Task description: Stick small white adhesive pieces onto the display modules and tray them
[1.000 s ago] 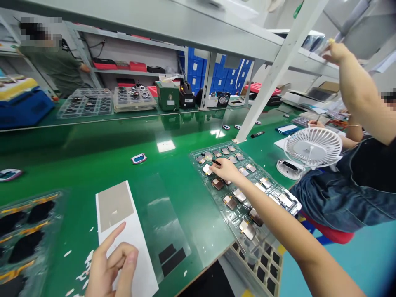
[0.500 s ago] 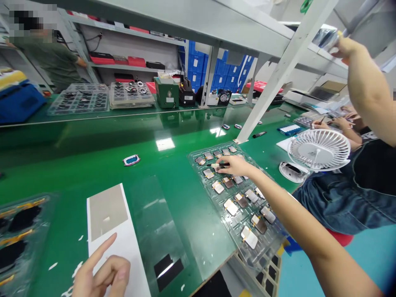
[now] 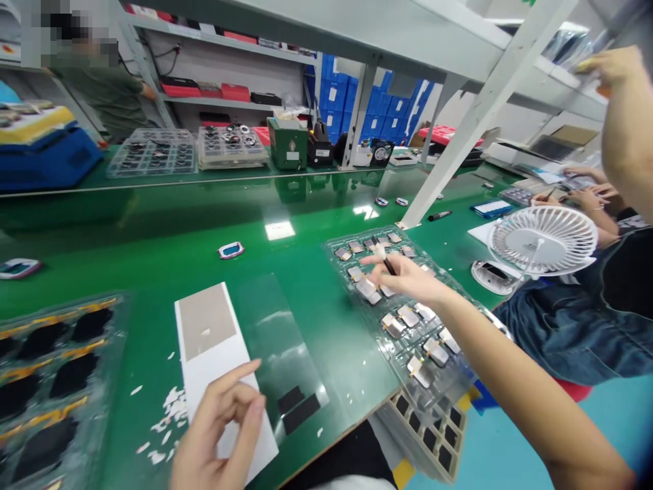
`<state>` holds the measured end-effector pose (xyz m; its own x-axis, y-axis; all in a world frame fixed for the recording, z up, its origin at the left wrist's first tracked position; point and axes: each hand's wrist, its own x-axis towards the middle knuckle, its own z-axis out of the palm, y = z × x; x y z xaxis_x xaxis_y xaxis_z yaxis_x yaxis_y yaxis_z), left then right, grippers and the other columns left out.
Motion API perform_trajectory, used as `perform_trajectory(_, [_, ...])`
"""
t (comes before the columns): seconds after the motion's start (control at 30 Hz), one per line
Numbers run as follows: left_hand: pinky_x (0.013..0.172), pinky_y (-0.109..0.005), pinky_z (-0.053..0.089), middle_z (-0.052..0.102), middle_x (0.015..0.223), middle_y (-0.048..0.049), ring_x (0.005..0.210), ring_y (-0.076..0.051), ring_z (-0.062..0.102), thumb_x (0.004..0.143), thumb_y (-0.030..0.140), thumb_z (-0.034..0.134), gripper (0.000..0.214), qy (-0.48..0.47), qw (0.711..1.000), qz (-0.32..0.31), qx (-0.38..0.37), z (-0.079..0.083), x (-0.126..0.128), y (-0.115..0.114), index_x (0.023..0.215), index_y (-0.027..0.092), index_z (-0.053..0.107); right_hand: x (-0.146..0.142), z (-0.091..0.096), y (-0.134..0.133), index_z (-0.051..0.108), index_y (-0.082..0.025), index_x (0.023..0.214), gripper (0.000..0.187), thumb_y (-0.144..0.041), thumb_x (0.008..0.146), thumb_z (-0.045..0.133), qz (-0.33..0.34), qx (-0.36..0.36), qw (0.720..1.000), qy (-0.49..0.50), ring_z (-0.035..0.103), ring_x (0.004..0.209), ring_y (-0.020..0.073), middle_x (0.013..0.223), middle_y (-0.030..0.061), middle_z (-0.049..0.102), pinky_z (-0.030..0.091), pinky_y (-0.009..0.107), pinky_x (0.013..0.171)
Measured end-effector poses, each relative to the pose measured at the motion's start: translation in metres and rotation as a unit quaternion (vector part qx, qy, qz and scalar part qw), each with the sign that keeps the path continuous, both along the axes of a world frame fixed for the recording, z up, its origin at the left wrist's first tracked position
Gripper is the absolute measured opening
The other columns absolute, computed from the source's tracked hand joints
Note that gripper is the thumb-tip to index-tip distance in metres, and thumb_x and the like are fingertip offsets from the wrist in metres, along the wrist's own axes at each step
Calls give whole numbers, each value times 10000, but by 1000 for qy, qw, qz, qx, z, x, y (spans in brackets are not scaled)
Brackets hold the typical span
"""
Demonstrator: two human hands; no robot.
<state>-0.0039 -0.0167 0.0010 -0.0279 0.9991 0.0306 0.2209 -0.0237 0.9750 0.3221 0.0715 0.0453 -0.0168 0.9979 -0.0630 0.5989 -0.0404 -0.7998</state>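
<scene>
My right hand (image 3: 403, 275) hovers over a clear plastic tray (image 3: 462, 371) that holds several small square parts. It pinches a thin black pen-like tool (image 3: 383, 258) and lifts one small square part (image 3: 368, 290) just above the tray. My left hand (image 3: 219, 429) is at the near edge of the bench, above a white sheet (image 3: 204, 354) with a grey patch. Its index finger points out while the other fingers curl together; I see nothing in it. Next to the sheet lies a clear film (image 3: 278, 361) with two black strips (image 3: 298, 408).
A tray of black pads (image 3: 45, 381) sits at the near left. A white desk fan (image 3: 543, 238) stands at the right, beside a seated person in denim (image 3: 586, 320) whose raised arm (image 3: 625, 129) reaches to the shelf. Another person (image 3: 96, 95) stands far left. A slanted white post (image 3: 459, 136) crosses the bench.
My right hand has lifted off the tray with a small square part and swung the tool upright. My left hand has risen over the white sheet. The view shifted slightly.
</scene>
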Motion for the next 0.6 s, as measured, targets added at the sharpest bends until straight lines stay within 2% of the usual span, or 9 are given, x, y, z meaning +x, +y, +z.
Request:
perform_trajectory(0.1, [652, -256, 485, 620, 774, 16, 632, -139, 557, 907, 330, 591, 265, -28, 994, -101, -26, 8, 9, -4, 1149, 222, 585, -53, 1, -43, 680, -190, 865, 304, -484, 850, 604, 13, -7, 996, 83, 639, 749, 183, 797, 39, 677, 478, 292, 656])
perform_trajectory(0.17, [677, -261, 504, 644, 815, 14, 639, -130, 578, 884, 258, 599, 289, -40, 985, -162, -32, 10, 13, -5, 1168, 225, 558, -84, 0, -69, 677, -207, 921, 236, -428, 840, 668, 11, -5, 980, 198, 623, 690, 167, 777, 26, 675, 472, 281, 619])
perform_trajectory(0.27, [692, -255, 510, 668, 843, 9, 672, -130, 604, 849, 211, 644, 327, -53, 975, -215, -22, 8, 15, -5, 1158, 227, 538, -117, -6, -98, 633, -226, 890, 152, -346, 842, 712, 12, -33, 954, 298, 506, 521, 104, 707, -6, 648, 360, 226, 480])
perform_trajectory(0.37, [670, -249, 500, 661, 786, -8, 710, -149, 609, 897, 253, 621, 80, -40, 975, -218, -7, 6, 12, -2, 950, 205, 586, -133, -16, -113, 589, -231, 842, 174, -328, 841, 734, -7, -41, 945, 324, 307, 435, 53, 668, -42, 581, 213, 210, 420])
perform_trajectory(0.43, [659, -248, 496, 650, 755, -10, 705, -151, 607, 941, 279, 568, 119, -33, 977, -210, -9, 4, 9, -1, 856, 198, 586, -137, -24, -116, 590, -236, 867, 187, -357, 848, 732, -1, -43, 947, 319, 256, 448, 56, 669, -50, 537, 203, 217, 422])
perform_trajectory(0.53, [672, -245, 493, 654, 768, -2, 711, -148, 620, 958, 280, 540, 128, -19, 981, -192, -17, -1, 3, 0, 872, 199, 588, -134, -35, -113, 614, -242, 881, 185, -421, 912, 645, 4, -12, 960, 279, 400, 542, 109, 706, -22, 512, 343, 240, 491])
perform_trajectory(0.6, [681, -245, 486, 661, 780, -1, 730, -151, 633, 959, 283, 537, 128, 8, 983, -184, -21, -5, 0, -1, 870, 201, 578, -131, -43, -110, 623, -242, 829, 257, -429, 979, 532, -2, 32, 969, 245, 511, 689, 157, 766, 9, 526, 431, 272, 612])
